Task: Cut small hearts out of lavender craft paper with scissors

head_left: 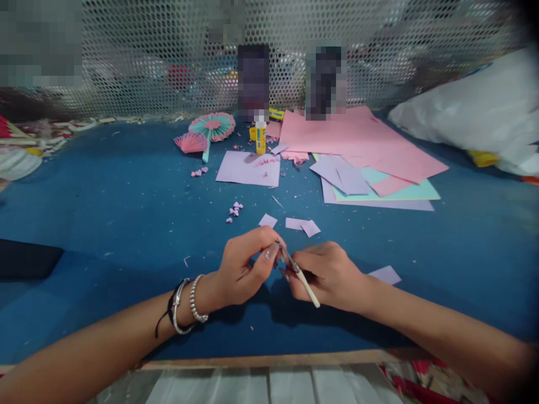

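Observation:
Near the table's front, my left hand (252,261) is closed in a pinch, with a small lilac paper piece (280,245) mostly hidden between thumb and forefinger. My right hand (326,274) grips a slim white-handled tool with a thin metal tip (309,289); the tip meets the left fingertips, and its exact kind is unclear. Just beyond the hands lie a lilac paper square (268,220), a lilac strip (293,223) and another square (311,228). Several tiny lilac folded or cut shapes (236,209) form a small cluster to the left.
Farther back are a glue bottle (261,139), a lilac sheet (248,168), a pleated paper fan (213,126), and pink sheets (337,132) over lilac and mint ones. A white plastic bag (475,112) sits at right, a dark flat object (27,259) at left. Perforated metal mesh (138,67) backs the table.

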A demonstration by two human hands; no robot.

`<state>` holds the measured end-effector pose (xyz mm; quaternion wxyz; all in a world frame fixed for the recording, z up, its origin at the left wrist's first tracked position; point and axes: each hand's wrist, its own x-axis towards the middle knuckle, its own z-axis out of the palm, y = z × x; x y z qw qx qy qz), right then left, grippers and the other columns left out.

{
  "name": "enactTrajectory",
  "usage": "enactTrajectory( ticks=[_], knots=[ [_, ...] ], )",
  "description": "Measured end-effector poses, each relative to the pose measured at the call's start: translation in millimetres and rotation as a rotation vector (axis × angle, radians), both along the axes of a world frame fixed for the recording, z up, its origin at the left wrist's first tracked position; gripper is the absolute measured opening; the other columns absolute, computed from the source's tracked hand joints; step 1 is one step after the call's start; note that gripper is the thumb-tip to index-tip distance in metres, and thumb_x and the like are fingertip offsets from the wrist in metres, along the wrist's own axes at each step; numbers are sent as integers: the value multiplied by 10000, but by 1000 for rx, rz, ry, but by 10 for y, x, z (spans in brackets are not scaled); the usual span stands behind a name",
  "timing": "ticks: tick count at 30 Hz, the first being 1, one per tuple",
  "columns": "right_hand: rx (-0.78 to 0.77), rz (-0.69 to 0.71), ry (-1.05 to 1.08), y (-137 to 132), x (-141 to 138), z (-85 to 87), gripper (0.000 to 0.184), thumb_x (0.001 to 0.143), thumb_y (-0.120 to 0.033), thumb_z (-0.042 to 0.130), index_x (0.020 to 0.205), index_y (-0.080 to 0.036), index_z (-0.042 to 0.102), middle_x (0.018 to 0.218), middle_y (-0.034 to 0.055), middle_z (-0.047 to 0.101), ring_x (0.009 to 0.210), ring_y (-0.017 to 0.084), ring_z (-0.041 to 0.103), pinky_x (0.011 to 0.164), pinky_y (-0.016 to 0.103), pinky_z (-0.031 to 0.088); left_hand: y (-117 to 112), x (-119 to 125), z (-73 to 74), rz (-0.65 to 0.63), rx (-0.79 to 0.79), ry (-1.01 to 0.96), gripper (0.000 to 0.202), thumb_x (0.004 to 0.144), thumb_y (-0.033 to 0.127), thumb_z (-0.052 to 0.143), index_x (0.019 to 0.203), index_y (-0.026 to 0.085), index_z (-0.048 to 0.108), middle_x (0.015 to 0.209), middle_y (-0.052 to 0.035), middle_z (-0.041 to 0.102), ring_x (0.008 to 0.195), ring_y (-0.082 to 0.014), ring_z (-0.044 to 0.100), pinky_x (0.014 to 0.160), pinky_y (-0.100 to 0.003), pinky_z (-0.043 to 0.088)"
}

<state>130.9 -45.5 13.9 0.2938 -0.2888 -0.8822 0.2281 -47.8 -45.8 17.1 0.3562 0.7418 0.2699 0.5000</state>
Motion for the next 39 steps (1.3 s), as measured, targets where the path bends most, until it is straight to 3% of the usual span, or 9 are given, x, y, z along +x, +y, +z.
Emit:
enactTrajectory(
  ticks=[19,39],
  knots=[
    [-77,-40,46,-19,-79,63,241,735,-183,464,517,-184,361,440,-64,303,404,55,246,408,201,212,13,9,11,37,-48,41,205,890,178,364,752,162,515,722,-36,569,630,-105,536,543,-213,434],
    [-102,-46,53,-2,-75,-11,198,694,-140,450,523,-183,361,453,-71,303,408,51,237,404,185,223,43,7,14,39,-98,56,226,905,187,349,752,157,512,714,-29,553,634,-101,523,574,-219,423]
  ],
)
